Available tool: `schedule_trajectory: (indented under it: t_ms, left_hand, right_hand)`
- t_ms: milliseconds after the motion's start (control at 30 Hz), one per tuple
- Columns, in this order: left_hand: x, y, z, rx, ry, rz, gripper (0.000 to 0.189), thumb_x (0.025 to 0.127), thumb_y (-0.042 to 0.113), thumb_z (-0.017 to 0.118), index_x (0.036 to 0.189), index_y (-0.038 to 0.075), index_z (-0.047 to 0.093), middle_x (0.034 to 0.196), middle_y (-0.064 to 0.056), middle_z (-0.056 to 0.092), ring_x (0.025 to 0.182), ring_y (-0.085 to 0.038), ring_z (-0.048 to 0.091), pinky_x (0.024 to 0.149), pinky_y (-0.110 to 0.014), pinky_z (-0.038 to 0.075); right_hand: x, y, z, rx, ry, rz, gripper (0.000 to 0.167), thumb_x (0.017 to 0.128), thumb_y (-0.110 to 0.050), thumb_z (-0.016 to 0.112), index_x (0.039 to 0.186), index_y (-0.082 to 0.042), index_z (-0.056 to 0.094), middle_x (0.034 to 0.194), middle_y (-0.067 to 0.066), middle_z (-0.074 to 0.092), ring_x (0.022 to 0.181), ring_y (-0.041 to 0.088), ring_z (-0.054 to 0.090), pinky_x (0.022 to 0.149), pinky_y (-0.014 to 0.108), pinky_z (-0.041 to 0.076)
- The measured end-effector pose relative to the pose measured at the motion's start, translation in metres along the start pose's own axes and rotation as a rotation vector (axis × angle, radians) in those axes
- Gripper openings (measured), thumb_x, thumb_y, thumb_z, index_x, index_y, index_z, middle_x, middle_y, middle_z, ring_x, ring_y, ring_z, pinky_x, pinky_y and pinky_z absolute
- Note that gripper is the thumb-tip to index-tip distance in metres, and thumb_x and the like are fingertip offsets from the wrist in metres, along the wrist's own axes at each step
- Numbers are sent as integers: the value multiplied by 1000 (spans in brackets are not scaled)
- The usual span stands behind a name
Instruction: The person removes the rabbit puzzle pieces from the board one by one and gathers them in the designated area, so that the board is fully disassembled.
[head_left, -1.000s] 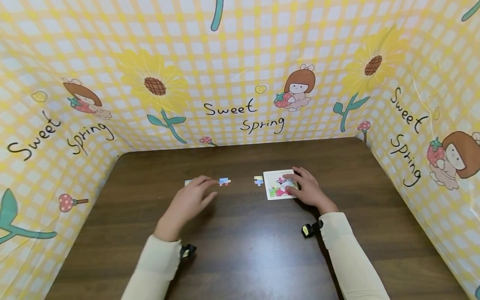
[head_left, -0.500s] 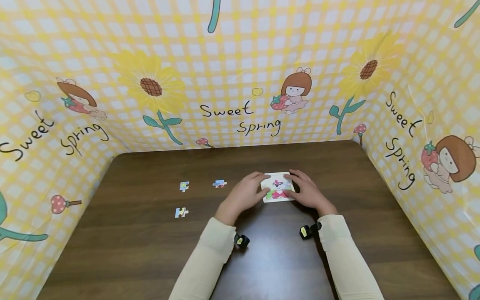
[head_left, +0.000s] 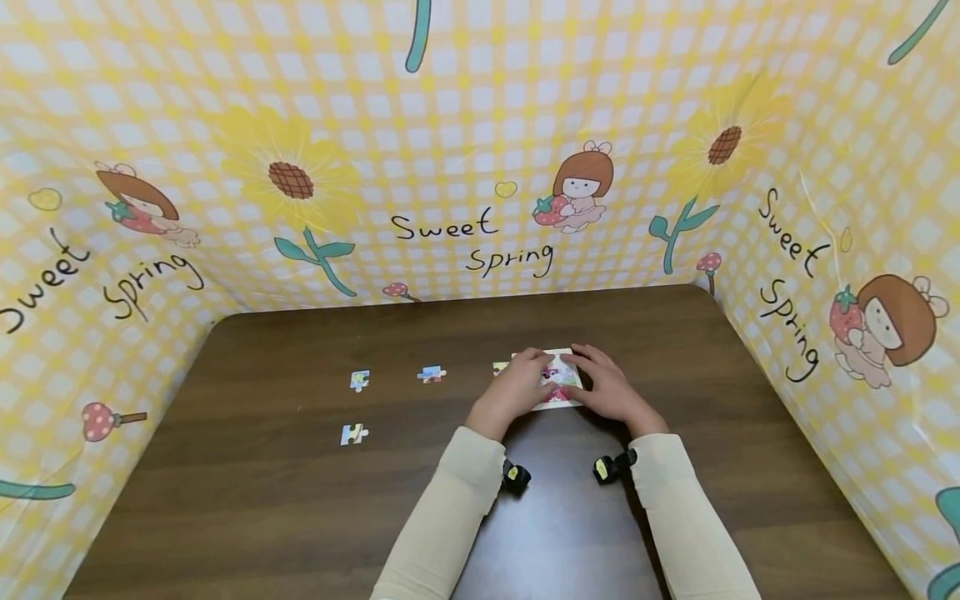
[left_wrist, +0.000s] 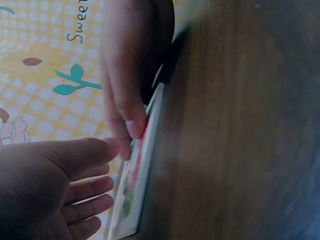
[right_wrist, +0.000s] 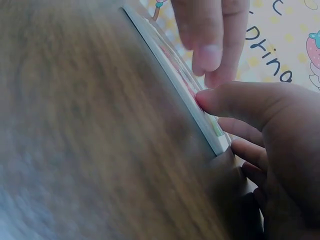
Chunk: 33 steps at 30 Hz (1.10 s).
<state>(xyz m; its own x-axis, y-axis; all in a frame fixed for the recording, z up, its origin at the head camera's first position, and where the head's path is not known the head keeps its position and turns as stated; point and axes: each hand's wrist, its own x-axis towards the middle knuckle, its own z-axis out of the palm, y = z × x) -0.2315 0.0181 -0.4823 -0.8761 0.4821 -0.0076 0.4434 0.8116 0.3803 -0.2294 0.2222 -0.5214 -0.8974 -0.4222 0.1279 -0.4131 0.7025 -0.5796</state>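
In the head view a white-framed jigsaw puzzle board (head_left: 557, 402) with a pink cartoon animal lies on the table. My right hand (head_left: 609, 390) holds its right side, the thumb resting on the picture and the other fingers along the edge. Over the board's left part is my left hand (head_left: 513, 390), its fingers loosely extended with nothing seen between them. From the left wrist view I cannot tell whether the left fingertips (left_wrist: 111, 146) touch the picture. One puzzle piece (head_left: 500, 367) shows just left of the board, partly behind the left hand.
Further left on the brown table (head_left: 247, 500) lie more loose pieces: a blue one (head_left: 431, 374), a second piece (head_left: 359, 381) and a third piece (head_left: 353, 434). A yellow checked cloth (head_left: 450, 108) walls in the back and both sides.
My left hand has moved right, from above the loose pieces to over the board, uncovering two pieces on the left. My right hand stays at the board's right side.
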Motion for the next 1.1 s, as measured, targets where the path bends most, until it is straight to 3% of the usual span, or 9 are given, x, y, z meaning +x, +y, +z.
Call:
schedule_trajectory:
  t_ms: [200,900,1100]
  left_hand:
    - [4,-2,9,18,-13,-4,53,94,31,65,140,8,53,141,-9,49,129,-26,46,105,-38,39]
    - [3,-6,12,8,-6,-44,51,92,34,67,133,5,57,140,-8,50,129,-22,48,106,-33,37]
    - [2,-8,14,-16,-1,-33,50,92,32,67,133,5,57,140,-9,50,129,-22,47,107,-33,37]
  right_hand:
    - [0,0,1,3,23,-13,59,90,-28,70,142,-8,50,153,18,33,142,40,21,108,64,20]
    - [1,0,1,23,12,-1,57,91,-31,69,142,-14,51,154,16,33,143,38,20,109,63,19]
    - [0,0,1,33,9,1,49,90,-30,70,135,-14,57,153,16,33,143,38,19,109,63,19]
